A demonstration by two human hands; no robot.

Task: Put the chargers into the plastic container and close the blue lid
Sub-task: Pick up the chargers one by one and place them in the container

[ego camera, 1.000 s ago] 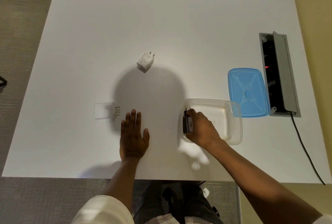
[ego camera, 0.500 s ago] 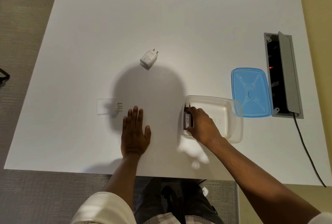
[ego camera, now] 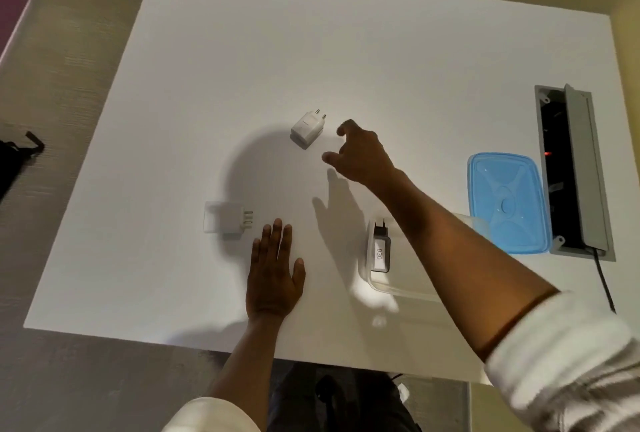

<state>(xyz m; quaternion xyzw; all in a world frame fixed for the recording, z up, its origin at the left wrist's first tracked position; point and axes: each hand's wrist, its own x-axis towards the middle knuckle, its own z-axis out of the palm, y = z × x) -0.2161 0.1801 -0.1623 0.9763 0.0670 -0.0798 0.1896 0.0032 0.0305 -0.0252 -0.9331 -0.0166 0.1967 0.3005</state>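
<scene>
You are working through the loading step: one dark charger [ego camera: 380, 251] is already lying inside the plastic container [ego camera: 367, 279], up against its left wall, while two white ones are waiting on the table [ego camera: 415, 67]. Your right hand [ego camera: 360, 157] is reaching toward the two-pin white charger [ego camera: 307, 129] — fingers spread and empty, thumb and forefinger parted just beside it, not touching it yet. Your left hand [ego camera: 275, 274] is lying flat on the table, fingers released and holding nothing, with the three-pin white charger [ego camera: 227, 222] just off its fingertips. The next move likely calls for closing on the two-pin block across its flat sides and carrying it over to the container, much of which your forearm is hiding. The blue lid [ego camera: 507, 203] is sitting to the right of the container — off, and probably last in the order.
</scene>
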